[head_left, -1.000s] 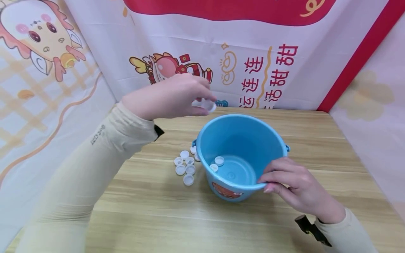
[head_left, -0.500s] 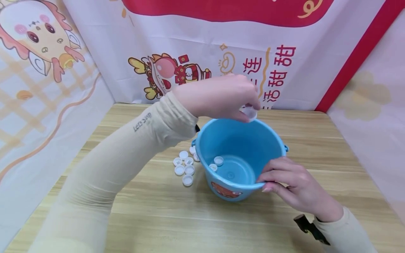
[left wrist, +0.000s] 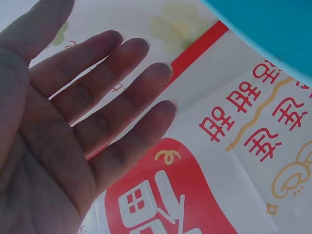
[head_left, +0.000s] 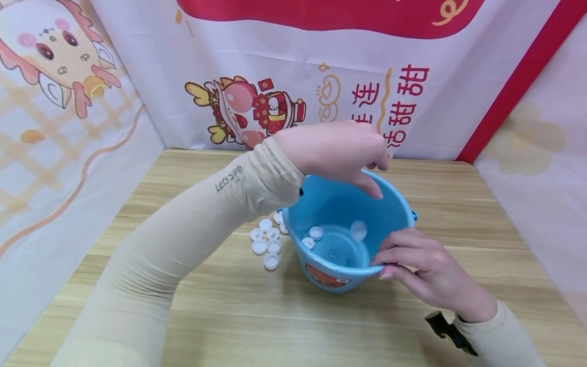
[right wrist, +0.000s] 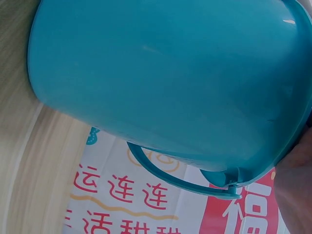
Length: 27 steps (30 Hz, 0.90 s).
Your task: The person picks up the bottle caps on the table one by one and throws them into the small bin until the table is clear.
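Wooden tabletop (head_left: 220, 316) below, left grip (head_left: 337, 153) released a cap (head_left: 359, 230).

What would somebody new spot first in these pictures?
Probably the big blue bucket on the wooden table, gripped by the right hand. Next, the left hand above it and a blurred white cap within its opening. More white caps lie on the table, left of the bucket.

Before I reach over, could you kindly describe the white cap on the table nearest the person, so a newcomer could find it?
In the head view, a blue bucket stands on the wooden table. Left of it lies a group of white caps. Yours is the lone cap at the near end, lowest of them.
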{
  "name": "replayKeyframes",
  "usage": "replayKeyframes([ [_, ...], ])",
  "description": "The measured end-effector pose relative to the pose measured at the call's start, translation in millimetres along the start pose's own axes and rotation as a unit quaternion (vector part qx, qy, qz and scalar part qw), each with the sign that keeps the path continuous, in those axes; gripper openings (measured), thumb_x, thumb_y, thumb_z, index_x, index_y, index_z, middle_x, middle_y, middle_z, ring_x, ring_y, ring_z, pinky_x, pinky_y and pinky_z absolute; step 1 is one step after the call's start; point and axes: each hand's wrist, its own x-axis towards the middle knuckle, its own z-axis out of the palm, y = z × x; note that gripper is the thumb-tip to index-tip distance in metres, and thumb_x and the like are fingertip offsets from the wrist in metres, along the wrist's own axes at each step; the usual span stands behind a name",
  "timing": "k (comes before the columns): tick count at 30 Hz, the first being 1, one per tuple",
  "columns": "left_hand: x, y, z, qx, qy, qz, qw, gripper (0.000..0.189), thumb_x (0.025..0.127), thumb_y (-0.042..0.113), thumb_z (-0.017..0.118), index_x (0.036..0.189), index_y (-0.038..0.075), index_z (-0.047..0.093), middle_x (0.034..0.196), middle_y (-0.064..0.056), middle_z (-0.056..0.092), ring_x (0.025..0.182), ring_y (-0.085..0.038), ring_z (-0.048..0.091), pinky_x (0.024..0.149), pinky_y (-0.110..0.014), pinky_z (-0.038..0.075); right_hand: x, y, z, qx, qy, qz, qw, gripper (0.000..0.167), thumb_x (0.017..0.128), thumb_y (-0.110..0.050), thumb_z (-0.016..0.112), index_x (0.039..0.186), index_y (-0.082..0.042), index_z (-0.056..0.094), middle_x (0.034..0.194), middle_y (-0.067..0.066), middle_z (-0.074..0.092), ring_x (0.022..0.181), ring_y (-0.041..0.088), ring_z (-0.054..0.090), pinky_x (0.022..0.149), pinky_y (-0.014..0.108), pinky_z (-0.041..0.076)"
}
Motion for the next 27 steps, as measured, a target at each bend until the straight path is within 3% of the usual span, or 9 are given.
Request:
replayKeyframes([
  [7, -7.8, -3.2, -5.4, -0.015, 0.020, -0.001, 0.9997, 0.047, 0.088, 0.051, 0.068, 0.125, 0.022, 0.070, 0.109, 0.006, 0.069, 0.096, -0.007, 0.060, 0.082, -0.020, 0.051, 3.2, -1, 0, -0.004, 0.004, -0.010, 0.9999, 0.030, 0.097, -0.032, 0.062, 0.098, -0.004, 0.073, 0.091, 0.004, 0.065, 0.086, 0.017, 0.056, 0.080, 0.023, 0.043],
  [17, -28.1, -21.8, -7.6, -0.038, 0.075, 0.017, 0.9964, 0.036, 0.090, 0.043, 0.070, 0.114, 0.016, 0.075, 0.096, 0.005, 0.071, 0.085, -0.008, 0.061, 0.076, -0.022, 0.051, 9.0, -4, 0, 0.001, 0.010, -0.027, 0.9996, 0.030, 0.097, -0.030, 0.062, 0.095, -0.002, 0.073, 0.089, 0.005, 0.064, 0.085, 0.018, 0.055, 0.079, 0.024, 0.043],
  [22, -48.7, -40.9, -6.2, -0.064, 0.107, -0.003, 0.9922, 0.034, 0.092, 0.038, 0.070, 0.116, 0.014, 0.074, 0.098, 0.003, 0.071, 0.086, -0.010, 0.062, 0.076, -0.024, 0.052, 8.5, -3, 0, 0.007, 0.009, -0.027, 0.9996, 0.029, 0.097, -0.029, 0.062, 0.095, -0.002, 0.073, 0.089, 0.005, 0.065, 0.085, 0.018, 0.055, 0.079, 0.024, 0.042],
  [27, -71.7, -67.5, -0.5, -0.112, 0.131, -0.061, 0.9833, 0.036, 0.092, 0.035, 0.071, 0.121, 0.014, 0.073, 0.098, 0.002, 0.070, 0.083, -0.012, 0.062, 0.074, -0.027, 0.053, 6.9, -2, 0, 0.015, 0.006, -0.021, 0.9996, 0.029, 0.097, -0.029, 0.062, 0.095, -0.003, 0.073, 0.088, 0.005, 0.065, 0.085, 0.017, 0.054, 0.080, 0.022, 0.041],
])
